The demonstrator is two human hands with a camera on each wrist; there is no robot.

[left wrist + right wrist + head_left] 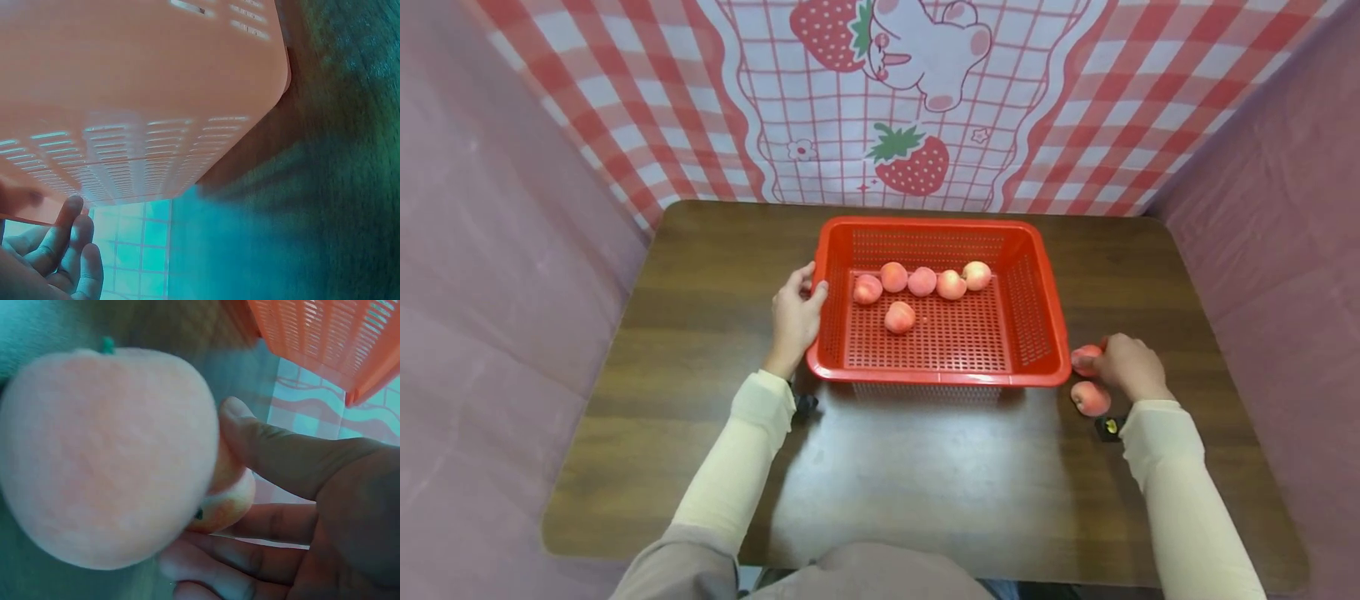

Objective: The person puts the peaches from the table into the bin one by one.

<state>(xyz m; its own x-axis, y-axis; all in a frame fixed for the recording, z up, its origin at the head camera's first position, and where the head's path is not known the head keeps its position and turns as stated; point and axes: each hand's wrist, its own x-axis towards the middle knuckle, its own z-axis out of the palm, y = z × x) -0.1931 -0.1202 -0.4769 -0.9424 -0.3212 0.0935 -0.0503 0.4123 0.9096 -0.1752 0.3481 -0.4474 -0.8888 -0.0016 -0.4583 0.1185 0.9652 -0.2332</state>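
Observation:
A red plastic basket (925, 377) with perforated walls stands on the table and holds several peaches, most in a row toward its back and one peach (899, 317) nearer the front. My left hand (796, 315) holds the basket's left rim, thumb on top and fingers outside below it. To the right of the basket, my right hand (1129, 367) grips a peach (1085, 360) between thumb and fingers; the hand and a nearer peach partly hide it in the right wrist view. That nearer peach (1090, 398), large in the right wrist view, lies just in front.
A small black device (1109, 428) sits by the right cuff, and another dark one (805, 405) by the left wrist. The brown wooden table (685, 333) ends at a red-and-white checked strawberry cloth (895, 158). Pink curtains hang on both sides.

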